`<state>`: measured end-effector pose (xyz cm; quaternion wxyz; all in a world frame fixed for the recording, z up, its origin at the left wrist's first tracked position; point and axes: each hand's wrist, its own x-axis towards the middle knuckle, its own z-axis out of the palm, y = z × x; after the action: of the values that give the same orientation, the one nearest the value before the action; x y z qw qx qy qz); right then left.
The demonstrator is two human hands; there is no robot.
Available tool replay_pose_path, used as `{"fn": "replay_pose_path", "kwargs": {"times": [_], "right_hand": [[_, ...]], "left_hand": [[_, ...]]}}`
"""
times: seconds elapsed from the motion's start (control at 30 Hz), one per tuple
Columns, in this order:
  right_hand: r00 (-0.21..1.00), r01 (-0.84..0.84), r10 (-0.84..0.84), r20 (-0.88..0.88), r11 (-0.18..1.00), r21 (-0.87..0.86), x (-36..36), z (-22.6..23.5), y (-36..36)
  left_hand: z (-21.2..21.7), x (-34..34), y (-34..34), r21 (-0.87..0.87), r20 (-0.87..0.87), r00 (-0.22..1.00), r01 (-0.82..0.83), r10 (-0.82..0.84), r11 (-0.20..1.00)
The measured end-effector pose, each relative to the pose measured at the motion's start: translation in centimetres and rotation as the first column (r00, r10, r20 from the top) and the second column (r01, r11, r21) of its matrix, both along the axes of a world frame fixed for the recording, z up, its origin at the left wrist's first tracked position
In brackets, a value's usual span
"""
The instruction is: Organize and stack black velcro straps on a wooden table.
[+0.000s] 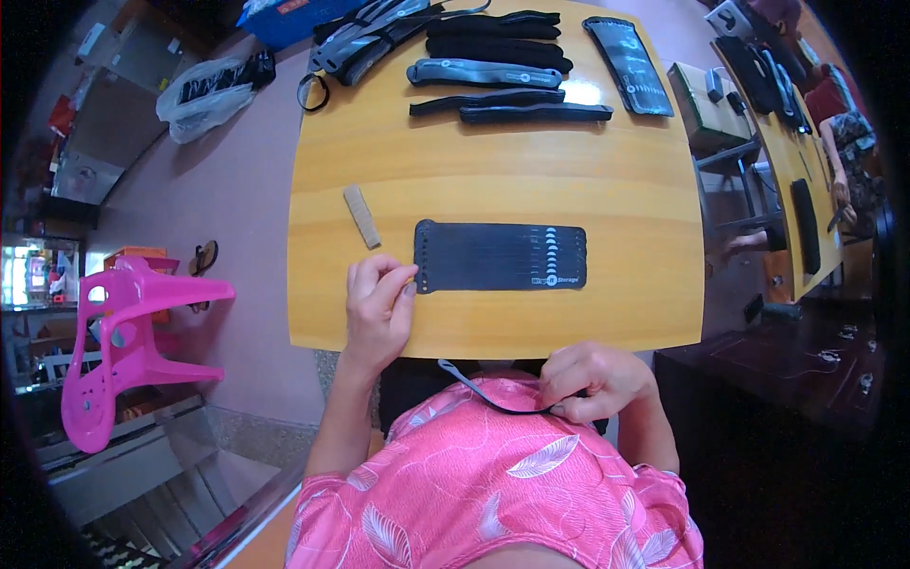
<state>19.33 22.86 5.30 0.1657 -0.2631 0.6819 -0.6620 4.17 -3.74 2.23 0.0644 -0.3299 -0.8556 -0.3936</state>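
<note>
A flat black row of overlapping straps point(483, 256) lies on the wooden table point(531, 327), with round holes along its left end and white print near its right end. My left hand point(377, 308) is pinched at its lower left corner. A small yellowish bit shows at the fingertips, too small to name. My right hand point(592, 381) is closed on one end of a thin black-and-grey strap point(493, 403), below the table's front edge. The strap's other end hangs free in front of the pink patterned shirt. A tan strip point(361, 216) lies just beyond my left hand.
Bundled grey and black straps point(374, 43), several strap stacks point(488, 73) and a dark packet of straps point(627, 66) lie along the table's far side. A pink stool point(137, 332) is at left. Another person's arm point(834, 161) shows at a table on the right.
</note>
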Motion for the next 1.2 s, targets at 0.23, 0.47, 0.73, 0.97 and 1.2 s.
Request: {"fn": "replay_pose_path", "kwargs": {"times": [0.23,0.47,0.73,0.97,1.2], "right_hand": [[0.985,-0.103,0.114,0.127,0.990,-0.094,-0.6,-3.5,-0.7],[0.973,-0.052,0.089,0.214,0.984,-0.171,-1.1,-3.4,-0.2],[0.968,-0.065,0.101,0.228,0.985,-0.162,-1.5,-3.6,0.3],[0.969,-0.036,0.073,0.235,0.987,-0.157,-1.6,-3.6,0.3],[0.960,-0.036,0.079,0.268,0.986,-0.163,-1.6,-3.7,0.4]], "left_hand": [[-1.7,-1.5,0.3,-0.006,-0.023,1.000,0.014,-0.014,1.000],[-1.7,-1.7,0.2,-0.026,-0.029,0.998,0.063,-0.064,0.998],[-1.7,-1.8,0.4,-0.054,-0.052,0.994,0.091,-0.094,0.994],[-1.0,-2.3,0.7,-0.139,-0.196,0.963,0.162,-0.187,0.977],[-0.5,-2.3,1.1,-0.184,-0.199,0.957,0.176,-0.212,0.967]]}}
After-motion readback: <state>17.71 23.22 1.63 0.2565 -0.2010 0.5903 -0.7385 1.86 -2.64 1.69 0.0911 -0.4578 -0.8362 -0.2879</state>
